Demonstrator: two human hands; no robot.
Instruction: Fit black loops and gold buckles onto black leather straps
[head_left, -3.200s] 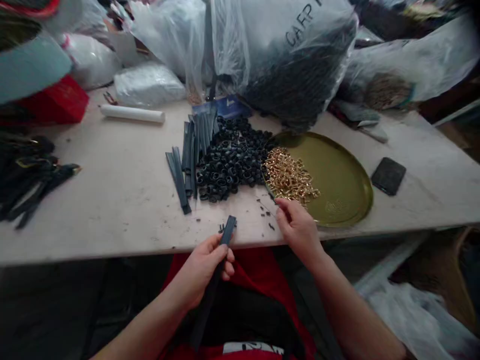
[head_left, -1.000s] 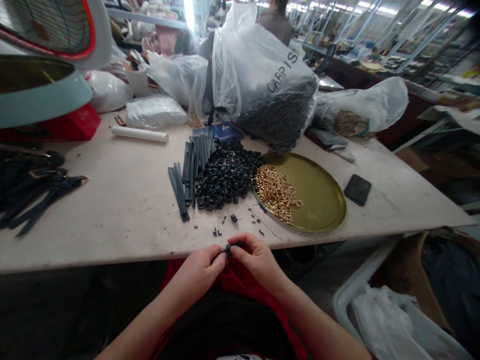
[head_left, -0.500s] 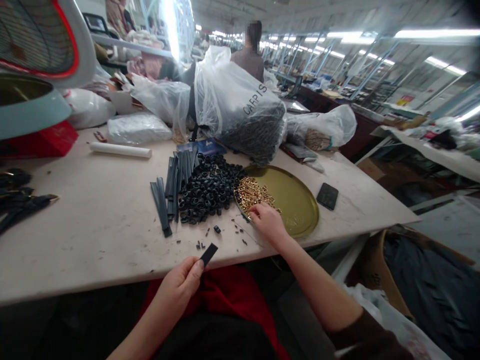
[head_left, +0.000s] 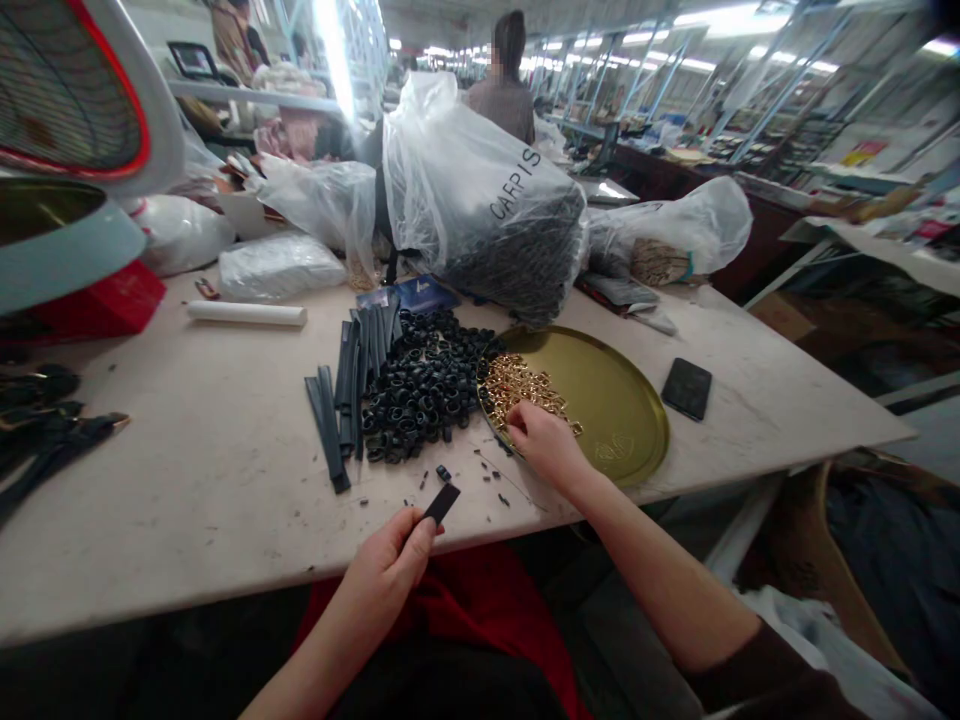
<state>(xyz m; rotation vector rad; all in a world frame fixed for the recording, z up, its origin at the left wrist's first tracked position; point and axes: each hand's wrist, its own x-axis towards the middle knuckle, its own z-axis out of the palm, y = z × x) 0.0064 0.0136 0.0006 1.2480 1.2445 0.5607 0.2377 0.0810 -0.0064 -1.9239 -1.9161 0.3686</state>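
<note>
In the head view, my left hand (head_left: 394,562) grips a short black strip (head_left: 444,503) between thumb and fingers near the table's front edge. The free end of the strip points up and to the right. My right hand (head_left: 553,448) is at the near left rim of a round gold tray (head_left: 619,390), its fingertips drawn together beside a heap of small gold metal rings or buckles (head_left: 517,378). Whatever is between those fingertips is hidden. Left of the tray lies a pile of small black loops (head_left: 420,385), with long dark strips (head_left: 327,430) next to it.
A black phone (head_left: 687,388) lies right of the tray. Behind are a large plastic bag (head_left: 480,200) and a white tube (head_left: 247,314). A fan (head_left: 67,90) and dark straps (head_left: 52,440) are at the left. A person (head_left: 506,90) is in the background.
The camera view has shifted a little, so the table things sit slightly differently. My right hand stays at the gold pieces with its fingertips drawn closer together. The left still holds the strip.
</note>
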